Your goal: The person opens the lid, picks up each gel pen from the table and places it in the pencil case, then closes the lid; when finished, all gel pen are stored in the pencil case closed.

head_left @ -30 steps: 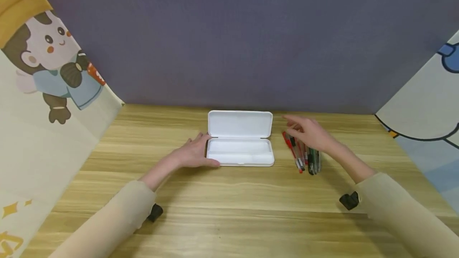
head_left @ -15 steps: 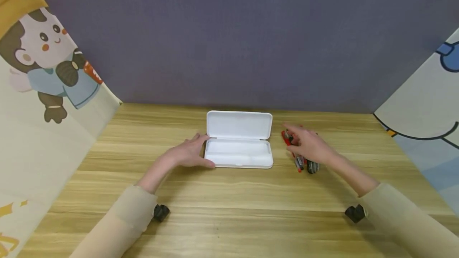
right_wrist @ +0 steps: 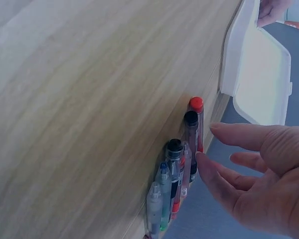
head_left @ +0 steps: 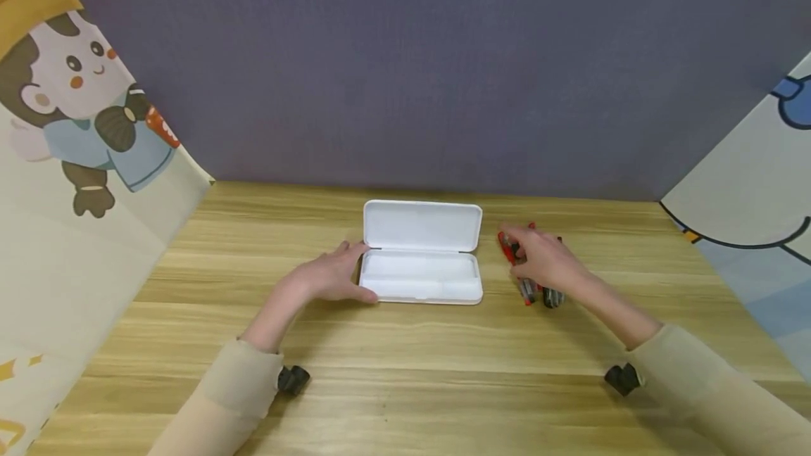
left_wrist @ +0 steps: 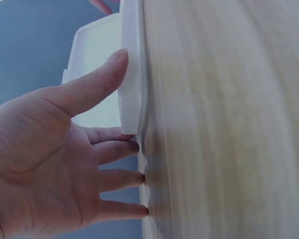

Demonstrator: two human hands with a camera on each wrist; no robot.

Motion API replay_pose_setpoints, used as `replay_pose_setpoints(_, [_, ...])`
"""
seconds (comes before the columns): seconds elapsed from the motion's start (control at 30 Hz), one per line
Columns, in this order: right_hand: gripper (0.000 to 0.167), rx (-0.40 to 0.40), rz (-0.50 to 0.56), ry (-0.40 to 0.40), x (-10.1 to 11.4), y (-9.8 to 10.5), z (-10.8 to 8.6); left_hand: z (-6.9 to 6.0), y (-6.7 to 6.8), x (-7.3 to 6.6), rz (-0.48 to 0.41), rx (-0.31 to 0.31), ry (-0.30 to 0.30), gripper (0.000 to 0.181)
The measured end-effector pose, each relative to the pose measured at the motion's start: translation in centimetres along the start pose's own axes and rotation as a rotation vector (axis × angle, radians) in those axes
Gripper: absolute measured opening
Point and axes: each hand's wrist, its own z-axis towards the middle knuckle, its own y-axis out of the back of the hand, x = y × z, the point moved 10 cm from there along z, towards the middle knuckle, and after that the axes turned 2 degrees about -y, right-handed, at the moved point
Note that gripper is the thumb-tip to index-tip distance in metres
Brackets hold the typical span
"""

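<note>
A white pencil case (head_left: 423, 226) lies with its lid raised in the middle of the table. My left hand (head_left: 329, 275) touches its left end, the thumb (left_wrist: 97, 84) against the front wall. In the left wrist view the other fingers stretch out straight, several tips on the table. To the right of the case my right hand (head_left: 548, 259) is over a row of pens, hiding part of them. Its thumb (right_wrist: 244, 134) and index finger stand apart near a red-capped pen (right_wrist: 196, 104) and a black-capped pen (right_wrist: 191, 118). Nothing is pinched between them.
Clear-barrelled pens, one with a green tip (right_wrist: 164, 194), lie close together beside the red-capped one. A grey-blue panel (head_left: 418, 76) rises behind the wood-grain table (head_left: 405, 371). Side walls with cartoon pictures flank it.
My right hand has come down closer to the pens, its thumb and fingers lower over them. The left hand stays at the case's left end; the view has shifted slightly.
</note>
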Motion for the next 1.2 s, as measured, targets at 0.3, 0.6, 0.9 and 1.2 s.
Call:
replay_pose_setpoints(0.3, [0.082,0.029,-0.001,-0.045,0.1,-0.4,0.5,-0.4,0.0,-0.3,0.013,0.001,-0.007,0.102])
replay_pose_setpoints(0.6, [0.078,0.026,0.003,-0.034,0.1,-0.9,0.4,-0.4,-0.1,-0.4,0.003,0.009,-0.016,0.1])
replay_pose_setpoints(0.9, [0.075,0.02,-0.024,-0.024,0.9,-1.3,0.5,-0.7,-0.2,-0.1,0.002,0.018,0.01,0.102])
replay_pose_setpoints(1.2, [0.075,0.025,0.089,-0.084,0.2,-0.3,0.3,-0.7,-0.1,-0.3,-0.003,0.019,-0.006,0.101])
